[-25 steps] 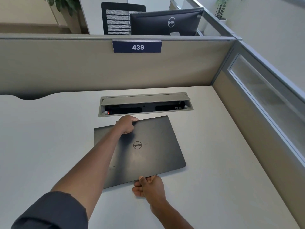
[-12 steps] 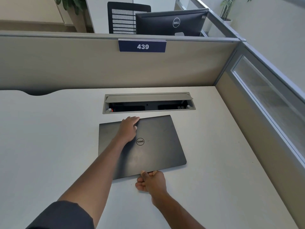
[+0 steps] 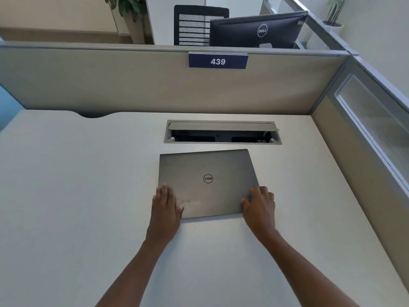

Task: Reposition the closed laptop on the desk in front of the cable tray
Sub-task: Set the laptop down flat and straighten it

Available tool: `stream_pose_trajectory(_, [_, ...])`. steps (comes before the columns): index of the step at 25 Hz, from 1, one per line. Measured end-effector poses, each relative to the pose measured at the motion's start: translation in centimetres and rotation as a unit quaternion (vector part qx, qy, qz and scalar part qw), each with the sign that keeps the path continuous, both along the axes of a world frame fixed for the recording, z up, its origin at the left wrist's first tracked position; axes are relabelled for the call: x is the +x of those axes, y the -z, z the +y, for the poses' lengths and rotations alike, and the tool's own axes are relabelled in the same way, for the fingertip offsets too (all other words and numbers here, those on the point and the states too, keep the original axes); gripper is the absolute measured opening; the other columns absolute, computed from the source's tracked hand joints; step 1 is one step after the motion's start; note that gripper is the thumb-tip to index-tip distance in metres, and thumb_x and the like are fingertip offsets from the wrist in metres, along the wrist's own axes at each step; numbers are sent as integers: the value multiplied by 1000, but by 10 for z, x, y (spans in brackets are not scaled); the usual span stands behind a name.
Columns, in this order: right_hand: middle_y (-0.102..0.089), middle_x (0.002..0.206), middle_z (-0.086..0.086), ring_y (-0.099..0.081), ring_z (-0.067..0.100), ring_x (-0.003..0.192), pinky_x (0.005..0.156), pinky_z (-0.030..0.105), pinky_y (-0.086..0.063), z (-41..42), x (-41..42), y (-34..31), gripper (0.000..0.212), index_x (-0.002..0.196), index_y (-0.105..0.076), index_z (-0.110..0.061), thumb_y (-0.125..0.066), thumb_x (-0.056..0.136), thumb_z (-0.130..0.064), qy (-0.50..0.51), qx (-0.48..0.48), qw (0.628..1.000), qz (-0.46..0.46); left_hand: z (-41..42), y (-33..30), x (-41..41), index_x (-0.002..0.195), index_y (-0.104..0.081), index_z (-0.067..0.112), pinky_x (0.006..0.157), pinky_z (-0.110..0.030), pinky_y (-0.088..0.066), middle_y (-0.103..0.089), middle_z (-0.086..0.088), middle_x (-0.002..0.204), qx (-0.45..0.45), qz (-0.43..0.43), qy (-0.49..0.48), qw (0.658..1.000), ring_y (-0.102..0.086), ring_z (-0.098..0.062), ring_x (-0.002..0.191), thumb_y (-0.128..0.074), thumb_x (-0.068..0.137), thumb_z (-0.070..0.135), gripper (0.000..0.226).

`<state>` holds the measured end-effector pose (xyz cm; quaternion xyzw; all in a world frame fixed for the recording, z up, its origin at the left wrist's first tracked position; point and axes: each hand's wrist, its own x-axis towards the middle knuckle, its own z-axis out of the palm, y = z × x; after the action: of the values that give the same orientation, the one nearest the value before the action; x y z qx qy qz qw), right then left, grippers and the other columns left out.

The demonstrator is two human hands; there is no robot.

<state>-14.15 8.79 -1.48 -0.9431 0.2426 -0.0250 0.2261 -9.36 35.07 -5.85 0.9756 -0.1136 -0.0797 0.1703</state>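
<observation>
White bench (image 3: pixel 77 196) in an office cubicle, beige partition (image 3: pixel 110 85) along the far edge with a blue number plate (image 3: pixel 218 61) reading 439, and a glazed side panel (image 3: pixel 374 120) at right. Beyond the partition: a dark monitor (image 3: pixel 257 29) seen from the back, a mesh chair (image 3: pixel 194 25), potted plants (image 3: pixel 126 7). The cable tray (image 3: pixel 222 132) is sunk in the bench near the far edge, its flap raised (dark inside, contents unclear). The closed laptop (image 3: pixel 208 180) lies flat on the bench just in front of the tray, near but not touching it, slightly skewed, logo upside down to the wearer. Left hand (image 3: pixel 166 207) rests flat and spread over the laptop's near left corner, fingers on the lid. Right hand (image 3: pixel 259 207) rests loosely spread over the near right corner, fingers curved over the edge. Neither hand is closed around it.
</observation>
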Motion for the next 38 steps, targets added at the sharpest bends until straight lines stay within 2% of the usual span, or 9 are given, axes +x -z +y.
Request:
stream_pose_trajectory(1, [-58, 117, 15, -53, 38, 105, 88, 44, -47, -10, 2, 3, 28, 113, -59, -5, -62, 86, -13, 6, -6, 1000, 24, 6, -1, -11, 151, -29, -7, 121, -52, -24, -20, -26, 162, -9, 2, -6, 1000, -20, -45, 150, -2, 94, 58, 90])
stream_pose_trajectory(3, [-55, 129, 17, -52, 39, 114, 95, 46, -46, -20, 3, 8, 43, 128, -51, -7, -61, 88, -20, 15, 44, 997, 64, 16, -1, -25, 152, -23, -6, 121, -50, -25, -9, -27, 164, -37, 23, -22, 999, -21, -44, 150, -1, 90, 63, 95])
stream_pose_trajectory(5, [-52, 136, 17, -47, 38, 121, 100, 46, -44, -25, 1, 14, 55, 140, -42, -12, -61, 91, -28, -9, 71, 994, 82, 24, 3, -26, 155, -16, -1, 121, -47, -25, 1, -24, 165, -56, 48, -30, 997, -22, -42, 149, -17, 91, 64, 91])
stream_pose_trajectory(8, [-46, 143, 15, -39, 36, 129, 106, 47, -40, -29, -2, 17, 73, 151, -32, -19, -65, 90, -42, -51, 59, 991, 106, 31, 9, -21, 157, -9, 5, 122, -46, -24, 7, -18, 167, -74, 62, -17, 995, -17, -39, 151, -50, 93, 52, 89])
stream_pose_trajectory(13, [-35, 150, 15, -29, 33, 138, 114, 44, -35, -36, -5, 19, 93, 159, -19, -23, -69, 85, -52, -86, 54, 985, 140, 31, 15, -20, 157, -11, 11, 115, -44, -36, 7, -10, 168, -85, 48, -34, 995, -18, -32, 152, -56, 93, 47, 86])
stream_pose_trajectory(20, [-35, 151, 14, -27, 32, 140, 116, 39, -32, -32, -7, 25, 96, 159, -18, -20, -71, 85, -51, -67, 72, 989, 113, 38, 15, -11, 157, -15, 13, 110, -41, -41, 1, -8, 168, -92, 35, -21, 995, -18, -25, 154, -58, 92, 44, 83])
stream_pose_trajectory(28, [-32, 153, 11, -24, 29, 142, 117, 38, -31, -21, -20, 33, 95, 160, -17, -20, -70, 86, -50, -52, 82, 992, 87, 50, 14, 10, 158, -16, 13, 117, -34, -30, 0, -8, 168, -96, 30, 7, 995, -10, -20, 155, -59, 91, 46, 86])
stream_pose_trajectory(33, [-31, 154, 10, -25, 28, 142, 118, 39, -32, -20, -26, 39, 90, 160, -19, -23, -71, 88, -41, -47, 85, 993, 67, 53, 15, 14, 158, -15, 14, 115, -35, -33, -2, -5, 169, -104, 23, 11, 994, -11, -17, 155, -61, 89, 48, 89])
stream_pose_trajectory(38, [-29, 157, 11, -24, 28, 143, 117, 38, -30, -22, -24, 40, 88, 160, -19, -24, -69, 90, -38, -50, 81, 993, 71, 52, 16, 11, 159, -12, 15, 117, -32, -27, 0, -2, 169, -133, 38, 0, 990, -8, -14, 155, -64, 89, 45, 92])
